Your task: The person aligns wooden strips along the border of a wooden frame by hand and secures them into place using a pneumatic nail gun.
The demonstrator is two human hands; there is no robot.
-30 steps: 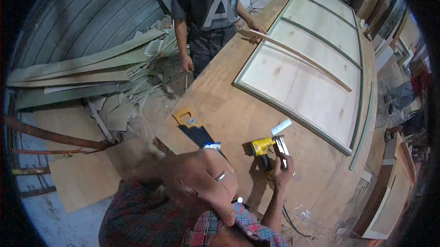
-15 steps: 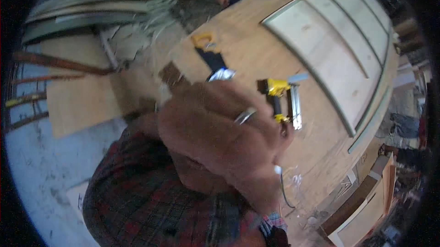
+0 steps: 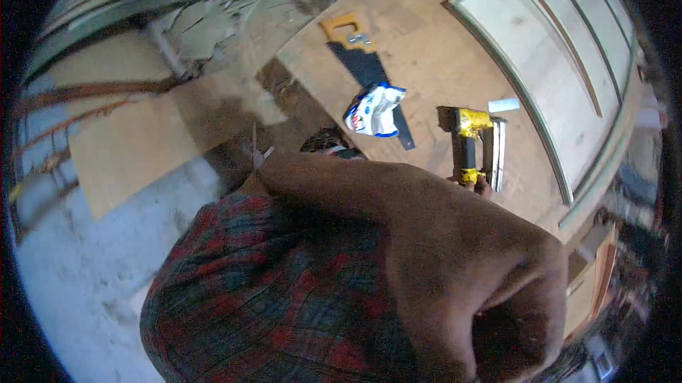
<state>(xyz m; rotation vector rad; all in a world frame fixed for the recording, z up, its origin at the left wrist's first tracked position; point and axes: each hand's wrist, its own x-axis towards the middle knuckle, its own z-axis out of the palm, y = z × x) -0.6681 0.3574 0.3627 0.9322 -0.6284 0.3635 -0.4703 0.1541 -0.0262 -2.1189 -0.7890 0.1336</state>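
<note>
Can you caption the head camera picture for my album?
Right hand at a yellow nail gun; a shiny packet lies over a handsaw's blade.

The left hand [image 3: 490, 262] is curling its fingers in front of a checked shirt [image 3: 284, 283], while the right hand [image 3: 484, 188], mostly hiding behind it, is showing a few fingers at the foot of a yellow-and-black nail gun [image 3: 469, 127]. On the table [image 3: 426, 63], a crumpled packet [image 3: 376, 111] is covering part of a saw [image 3: 359, 63], and a pale block [image 3: 504, 105] is lying just beyond the gun. Farther right, a wooden strip [image 3: 568, 43] is stretching across a framed panel [image 3: 504, 24].
</note>
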